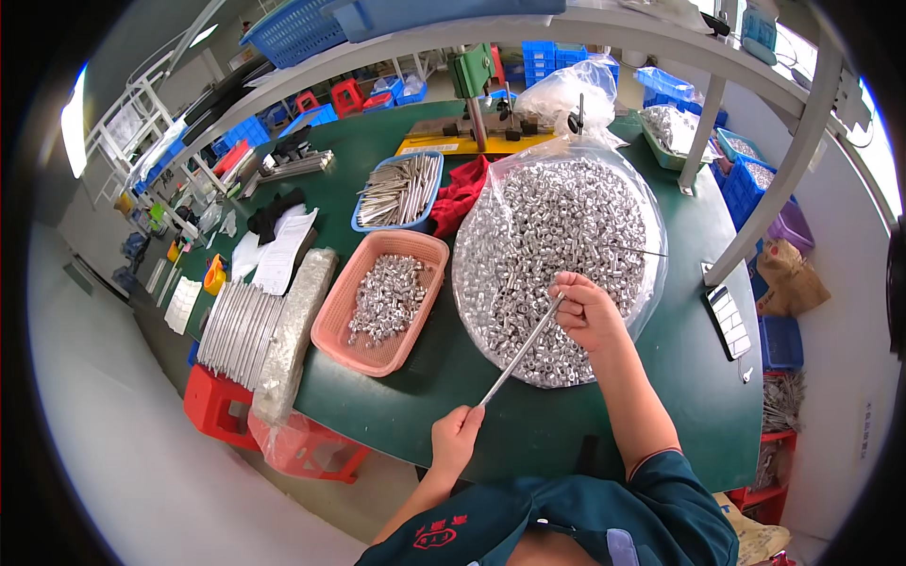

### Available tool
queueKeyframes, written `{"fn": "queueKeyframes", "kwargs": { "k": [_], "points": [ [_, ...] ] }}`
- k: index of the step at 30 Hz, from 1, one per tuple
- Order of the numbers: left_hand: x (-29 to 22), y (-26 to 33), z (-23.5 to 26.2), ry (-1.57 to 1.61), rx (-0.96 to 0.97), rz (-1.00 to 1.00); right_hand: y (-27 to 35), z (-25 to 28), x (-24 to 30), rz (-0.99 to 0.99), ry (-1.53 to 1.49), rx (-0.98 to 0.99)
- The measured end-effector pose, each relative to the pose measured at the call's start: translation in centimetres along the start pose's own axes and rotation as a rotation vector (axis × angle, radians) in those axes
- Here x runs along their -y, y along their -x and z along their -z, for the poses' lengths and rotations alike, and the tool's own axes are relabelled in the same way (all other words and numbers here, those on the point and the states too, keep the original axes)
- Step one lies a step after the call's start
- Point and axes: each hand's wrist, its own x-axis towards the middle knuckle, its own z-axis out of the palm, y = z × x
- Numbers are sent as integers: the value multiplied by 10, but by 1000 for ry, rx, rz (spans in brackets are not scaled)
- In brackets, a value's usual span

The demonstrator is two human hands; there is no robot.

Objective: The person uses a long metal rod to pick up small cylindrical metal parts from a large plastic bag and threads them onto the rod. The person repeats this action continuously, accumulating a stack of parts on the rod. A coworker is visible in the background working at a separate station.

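A thin metal rod (522,358) slants up to the right in front of me. Its lower end is in the closed fingers of my left hand (456,437), near the table's front edge. My right hand (590,309) pinches around the upper end; whether a small piece is also between those fingers I cannot make out. Beneath that hand spreads a big round heap of small silvery metal sleeves (566,222) in a clear plastic bag (486,250). Left of it stands a pink basket (332,325) holding more small metal pieces (387,300).
A blue basket (355,215) of metal pins and a red cloth (461,193) lie beyond. Further left are a bundle of metal rods (241,332) and a plastic-wrapped pack (294,354). A green bench press (472,74) stands behind; a phone (727,323) lies right. A shelf (642,33) crosses overhead.
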Motion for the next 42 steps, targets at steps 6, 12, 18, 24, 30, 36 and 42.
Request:
{"fn": "queueKeyframes", "kwargs": {
  "k": [6, 12, 18, 24, 30, 36, 42],
  "points": [
    [-3, 0, 1, -5, -2, 11, 9, -15, 1, -36, 87, 3],
    [6, -3, 1, 89, 5, 84, 1, -8, -5, -117, 103, -56],
    [6, -3, 1, 96, 14, 82, -5, 9, 4, -105, -16, 76],
    [4, -2, 1, 47, 13, 37, 2, 3, 12, -49, -16, 86],
    [-1, -1, 1, 6, 11, 6, 7, -6, 13, -96, -17, 114],
    [2, -2, 0, 26, 8, -4, 6, -5, 10, -195, -131, 167],
    [2, 1, 0, -9, 9, -22, 8, 0, 22, -252, -22, 204]
  ]
}}
